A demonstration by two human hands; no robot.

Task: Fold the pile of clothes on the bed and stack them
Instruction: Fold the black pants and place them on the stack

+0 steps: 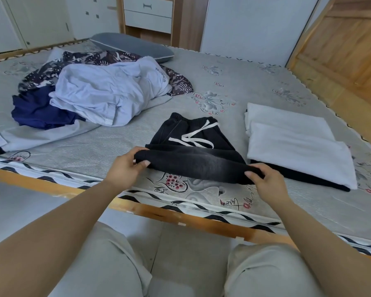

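1. The black pants [193,146] sit center frame, and their folded near edge runs left to right between the hands. The left hand [124,166] pinches one end and the right hand [266,179] the other, fingers curled on cloth.
2. The waistband lies away from the fingers, toward the frame top, so I'd guess the fold goes that way.
3. Count: one folded stack [296,144] at right with two white pieces and one dark, plus one unfolded pile [99,93] upper left with roughly four garments.

A home bedroom: a wood-framed bed [180,219] with a patterned mattress [255,86], a pillow [131,47] far left, and drawers [148,13] beyond.
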